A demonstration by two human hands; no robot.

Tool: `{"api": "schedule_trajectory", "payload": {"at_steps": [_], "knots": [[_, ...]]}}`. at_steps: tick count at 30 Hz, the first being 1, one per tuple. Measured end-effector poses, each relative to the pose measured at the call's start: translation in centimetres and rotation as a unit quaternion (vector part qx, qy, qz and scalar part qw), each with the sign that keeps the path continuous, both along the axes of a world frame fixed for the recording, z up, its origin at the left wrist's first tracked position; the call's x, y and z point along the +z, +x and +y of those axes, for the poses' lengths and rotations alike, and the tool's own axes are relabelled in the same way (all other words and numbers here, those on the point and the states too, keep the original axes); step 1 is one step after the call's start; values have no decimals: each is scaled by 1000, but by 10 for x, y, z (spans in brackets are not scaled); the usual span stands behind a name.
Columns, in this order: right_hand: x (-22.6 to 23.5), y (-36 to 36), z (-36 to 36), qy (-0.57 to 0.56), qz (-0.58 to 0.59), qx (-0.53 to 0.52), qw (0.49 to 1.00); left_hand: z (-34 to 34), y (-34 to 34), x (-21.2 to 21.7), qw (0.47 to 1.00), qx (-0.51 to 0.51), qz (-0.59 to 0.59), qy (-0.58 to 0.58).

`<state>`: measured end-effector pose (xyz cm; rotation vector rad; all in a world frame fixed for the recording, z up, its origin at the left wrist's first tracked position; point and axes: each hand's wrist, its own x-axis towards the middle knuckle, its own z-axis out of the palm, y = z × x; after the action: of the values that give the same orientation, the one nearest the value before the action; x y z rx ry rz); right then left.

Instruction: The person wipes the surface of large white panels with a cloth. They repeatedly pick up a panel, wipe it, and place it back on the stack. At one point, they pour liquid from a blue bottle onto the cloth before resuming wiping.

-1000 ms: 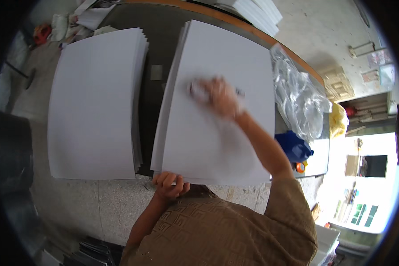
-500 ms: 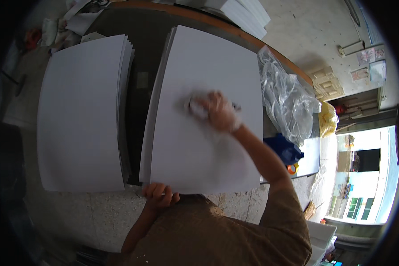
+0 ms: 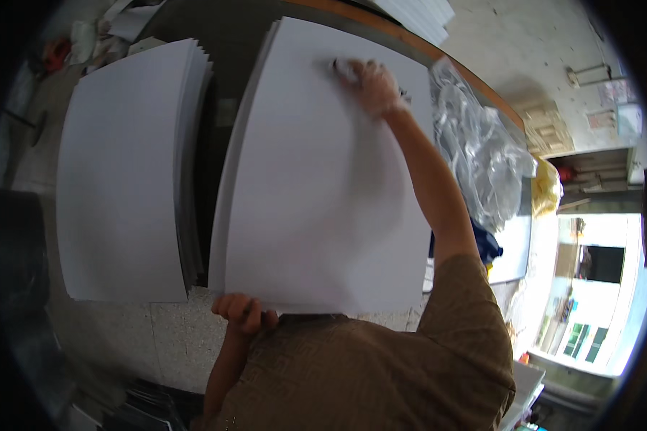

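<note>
A stack of large white sheets [image 3: 316, 194] lies in front of me on a dark-topped table. At its near left corner my left hand [image 3: 243, 312] is closed, with the fingers curled over the front edge of the sheets. My right hand [image 3: 377, 86], in a thin see-through glove, is stretched out to the far part of the top sheet. Its fingers are closed round a small whitish thing with a dark end, pressed to the surface; its kind is too blurred to tell. A second stack of white sheets [image 3: 122, 179] lies to the left, its layers fanned along the right side.
Crumpled clear plastic film [image 3: 478, 154] lies right of the stack, with a dark blue jug [image 3: 487, 244] partly behind my right arm. A yellow bag [image 3: 546, 187] is further right. White boards [image 3: 417, 16] lie beyond the table's brown far edge [image 3: 352, 14].
My right hand has slid away from me across the top sheet, from its middle to near its far edge. My left hand keeps its hold at the near corner.
</note>
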<state>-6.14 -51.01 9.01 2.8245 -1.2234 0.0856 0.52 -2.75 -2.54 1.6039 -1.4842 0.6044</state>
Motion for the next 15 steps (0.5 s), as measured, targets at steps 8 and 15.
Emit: {"api": "schedule_trajectory", "payload": {"at_steps": [8, 15], "knots": [[2, -211, 292, 57, -109, 225, 966, -19, 3, 5, 999, -30, -25, -21], [2, -192, 233, 45, -46, 164, 984, -9, 6, 0, 999, -34, -35, 1]]}}
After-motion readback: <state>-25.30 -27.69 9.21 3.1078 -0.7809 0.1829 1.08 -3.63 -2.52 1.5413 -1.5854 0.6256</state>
